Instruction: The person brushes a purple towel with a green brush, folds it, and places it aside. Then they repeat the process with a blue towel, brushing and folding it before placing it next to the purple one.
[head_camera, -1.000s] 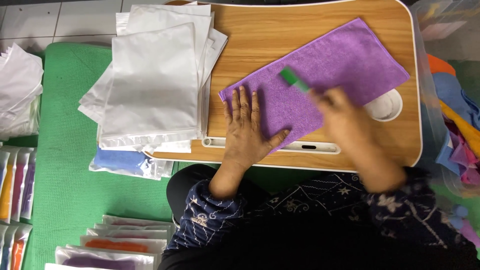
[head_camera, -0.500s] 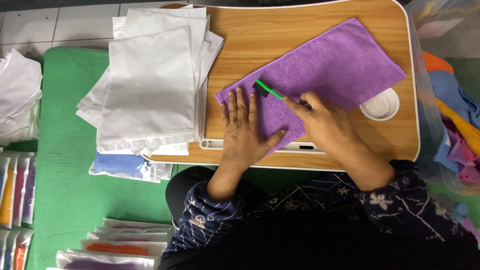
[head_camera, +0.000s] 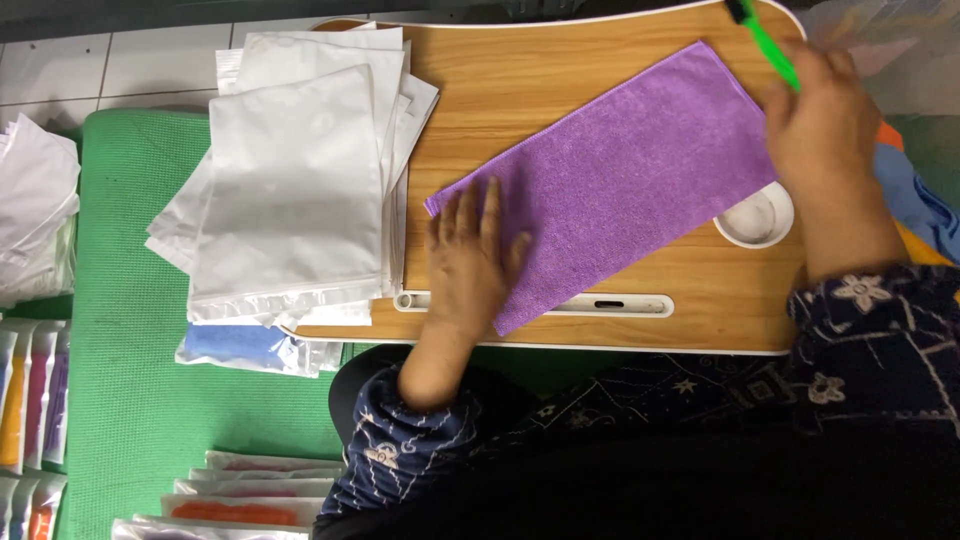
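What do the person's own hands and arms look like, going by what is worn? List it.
Both hands are bare: no gloves, and no rings or watch that show. The left hand and right hand come out of dark navy sleeves printed with small pale flowers and dotted lines. The cuffs stop short of the wrists, leaving the forearms uncovered.

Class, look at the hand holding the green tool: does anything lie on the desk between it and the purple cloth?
Nothing visible does. The right hand holds the green tool beside the far end of the purple cloth. The round cup recess sits nearer the person, off that path. The left hand presses the cloth's near end.
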